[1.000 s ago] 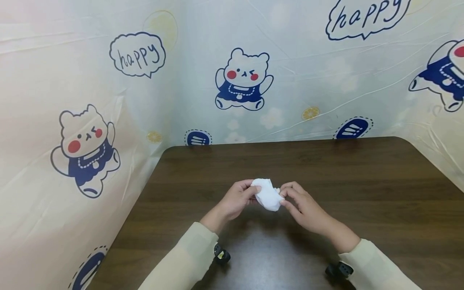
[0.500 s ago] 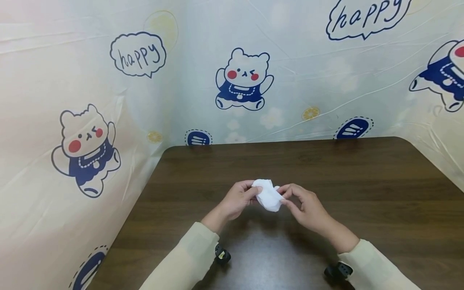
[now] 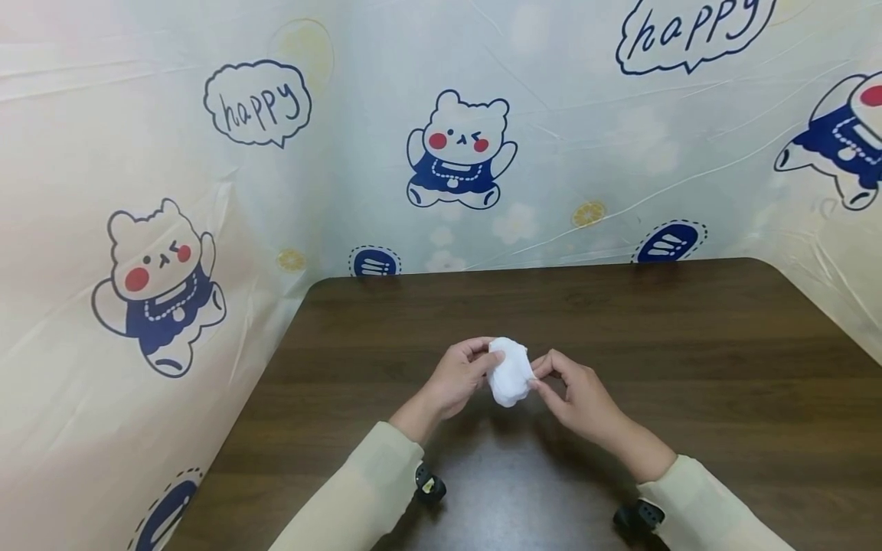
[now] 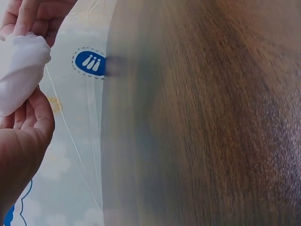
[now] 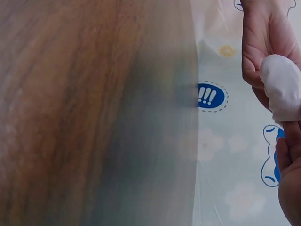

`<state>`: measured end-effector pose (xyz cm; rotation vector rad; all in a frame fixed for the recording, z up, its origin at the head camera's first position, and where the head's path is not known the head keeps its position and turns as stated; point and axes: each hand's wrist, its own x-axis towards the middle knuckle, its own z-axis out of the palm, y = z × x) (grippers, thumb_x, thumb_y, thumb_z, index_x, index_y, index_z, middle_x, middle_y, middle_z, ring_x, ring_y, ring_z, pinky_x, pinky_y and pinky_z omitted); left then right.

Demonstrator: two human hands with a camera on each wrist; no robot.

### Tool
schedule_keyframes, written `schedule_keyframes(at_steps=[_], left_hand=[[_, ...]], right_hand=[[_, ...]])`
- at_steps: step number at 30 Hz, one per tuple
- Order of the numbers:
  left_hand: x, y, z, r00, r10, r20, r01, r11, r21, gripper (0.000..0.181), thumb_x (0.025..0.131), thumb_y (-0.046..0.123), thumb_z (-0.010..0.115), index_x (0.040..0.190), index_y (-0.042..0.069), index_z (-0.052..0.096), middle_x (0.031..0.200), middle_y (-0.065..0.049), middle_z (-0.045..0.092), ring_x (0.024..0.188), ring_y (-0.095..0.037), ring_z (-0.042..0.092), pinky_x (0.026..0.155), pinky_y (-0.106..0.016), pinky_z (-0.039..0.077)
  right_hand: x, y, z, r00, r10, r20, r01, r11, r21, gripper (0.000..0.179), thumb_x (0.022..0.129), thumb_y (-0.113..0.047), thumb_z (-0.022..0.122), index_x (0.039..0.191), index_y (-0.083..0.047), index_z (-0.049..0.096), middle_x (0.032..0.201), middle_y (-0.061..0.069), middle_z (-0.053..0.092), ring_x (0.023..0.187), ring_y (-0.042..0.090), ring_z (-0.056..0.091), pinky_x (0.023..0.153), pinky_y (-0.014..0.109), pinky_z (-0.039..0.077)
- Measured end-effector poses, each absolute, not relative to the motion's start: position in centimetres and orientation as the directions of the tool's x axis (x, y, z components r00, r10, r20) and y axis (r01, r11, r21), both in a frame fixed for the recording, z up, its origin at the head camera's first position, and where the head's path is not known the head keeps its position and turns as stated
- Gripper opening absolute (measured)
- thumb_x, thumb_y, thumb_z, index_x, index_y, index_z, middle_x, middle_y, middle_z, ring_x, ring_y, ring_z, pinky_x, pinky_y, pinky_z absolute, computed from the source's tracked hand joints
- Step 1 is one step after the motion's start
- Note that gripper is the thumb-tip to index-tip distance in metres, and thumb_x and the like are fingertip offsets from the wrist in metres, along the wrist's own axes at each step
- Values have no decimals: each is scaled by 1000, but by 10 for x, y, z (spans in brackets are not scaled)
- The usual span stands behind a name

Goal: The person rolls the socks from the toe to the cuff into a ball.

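Observation:
A small white cloth bundle, rounded like a rolled-up sock, is held above the table between both hands. My left hand grips its left side, thumb over the front and fingers behind. On the other side my right hand pinches the edge with thumb and bent fingers. A frilly, gathered rim shows on the bundle in the left wrist view, close to the right hand's fingers. The right wrist view shows a smooth, rounded end of the bundle; part of it lies outside that frame.
The dark brown wooden table has rounded far corners. A pale curtain printed with bears and "happy" bubbles stands behind and to the left. Black wrist cameras sit on both light sleeves.
The bundle has turned more upright and shifted slightly. A pale bit that stuck out near the right fingers no longer shows. Both hands keep their hold, the left a little farther right.

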<state>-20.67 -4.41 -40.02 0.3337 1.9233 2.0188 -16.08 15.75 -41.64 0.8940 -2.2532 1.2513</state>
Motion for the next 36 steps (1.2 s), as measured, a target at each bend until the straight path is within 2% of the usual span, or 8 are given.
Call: schedule_keyframes(at_steps=[8,13,19,26,31,36], left_hand=[[-206,-41,-399,-916,394,-72,-99,-47,994,31,94,8,59,123,-4,57,112,-15,61,95,-23,61,86,-44,49],[-205,-40,-401,-917,394,-69,-92,-39,995,33,93,9,60,123,-5,57,111,-15,63,92,-21,61,84,-40,51],[-205,-35,-404,-916,394,-72,-97,-45,994,33,92,10,63,120,-7,58,108,-15,65,90,-18,62,81,-35,52],[-205,-31,-403,-930,362,-73,-101,-60,993,32,92,10,62,119,-7,59,106,-15,65,90,-17,61,79,-33,52],[-207,-30,-400,-936,344,-75,-102,-60,993,32,93,10,62,120,-6,58,107,-15,65,90,-17,61,80,-33,52],[-210,-29,-399,-943,327,-67,-94,-68,993,34,93,12,62,122,-5,58,109,-14,64,90,-17,61,80,-34,52]], right_hand=[[-161,155,-417,-707,-255,660,-697,408,-589,25,75,7,75,83,-8,58,99,5,62,87,20,61,79,25,51],[-162,156,-418,-712,-266,650,-693,418,-588,24,75,9,74,84,-7,59,93,3,67,87,19,65,77,32,53],[-165,157,-421,-720,-254,646,-681,436,-588,13,82,-2,72,85,-5,60,88,2,69,84,18,66,74,37,54],[-166,152,-420,-748,-180,639,-638,463,-616,26,72,10,76,85,-7,61,85,0,67,80,14,64,68,42,54],[-166,151,-418,-820,-120,560,-544,471,-695,26,76,4,77,94,-4,60,91,4,62,81,17,62,69,36,54],[-168,152,-415,-931,-108,350,-361,433,-826,33,87,-12,70,115,-1,58,104,11,65,88,21,65,73,30,53]])
